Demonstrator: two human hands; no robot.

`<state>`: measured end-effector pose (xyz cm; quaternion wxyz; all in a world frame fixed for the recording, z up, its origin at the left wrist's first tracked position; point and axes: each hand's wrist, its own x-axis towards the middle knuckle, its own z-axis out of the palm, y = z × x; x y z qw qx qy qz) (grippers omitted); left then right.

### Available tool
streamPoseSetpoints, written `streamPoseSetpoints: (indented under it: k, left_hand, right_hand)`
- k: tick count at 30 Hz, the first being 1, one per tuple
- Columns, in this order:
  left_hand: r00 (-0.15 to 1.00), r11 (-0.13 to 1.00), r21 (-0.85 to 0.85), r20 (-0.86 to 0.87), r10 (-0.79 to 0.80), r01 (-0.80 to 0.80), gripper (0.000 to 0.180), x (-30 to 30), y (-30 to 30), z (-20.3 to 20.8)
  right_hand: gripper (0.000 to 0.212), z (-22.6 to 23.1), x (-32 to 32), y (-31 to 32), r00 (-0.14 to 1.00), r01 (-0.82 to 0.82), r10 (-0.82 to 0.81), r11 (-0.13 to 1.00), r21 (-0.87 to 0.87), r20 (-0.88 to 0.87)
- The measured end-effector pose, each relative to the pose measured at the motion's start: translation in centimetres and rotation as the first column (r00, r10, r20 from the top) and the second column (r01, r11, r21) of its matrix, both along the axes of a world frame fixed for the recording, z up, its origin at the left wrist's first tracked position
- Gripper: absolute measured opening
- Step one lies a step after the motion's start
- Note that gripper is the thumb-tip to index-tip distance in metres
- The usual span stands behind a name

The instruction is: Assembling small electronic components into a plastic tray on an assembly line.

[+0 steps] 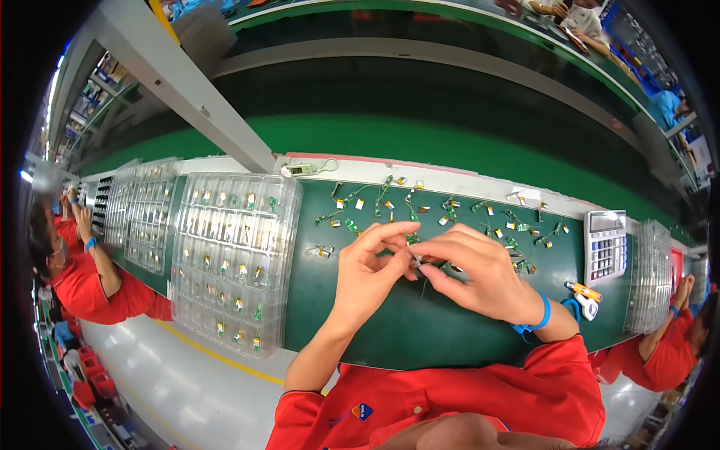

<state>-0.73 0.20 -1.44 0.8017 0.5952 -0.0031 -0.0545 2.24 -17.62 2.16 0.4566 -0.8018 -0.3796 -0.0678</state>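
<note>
L hand [366, 274], turned in, & R hand [484, 264], palm down, meet over green table [352, 346], btwn front & back edges; fingers bent, pinched on tiny silvery part [415, 262].

Wide fisheye camera here, perched on the wearer's head, peering down close over the flat dark-green worktop [442, 330]!

The tray [291, 225] looks like glossy plastic, the tabletop [427, 337] smooth, the shirt [487, 390] matt cloth.
</note>
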Motion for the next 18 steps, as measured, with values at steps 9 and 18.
streamPoseSetpoints:
  k: [9, 18]
  left_hand:
    - [0.997, 0.997, 0.02, 0.037, 0.07, -0.071, 0.023, 0.0, -0.3, -0.2]
    - [0.99, 0.994, -0.011, 0.09, 0.11, -0.109, 0.021, -0.1, -0.5, -0.3]
  right_hand:
    - [0.031, -0.2, 0.1, -0.7, 0.897, 0.129, -0.041, 0.976, -0.172, 0.44]
    - [0.03, -0.6, -0.3, 0.3, 0.883, 0.185, -0.11, 0.975, -0.124, 0.456]
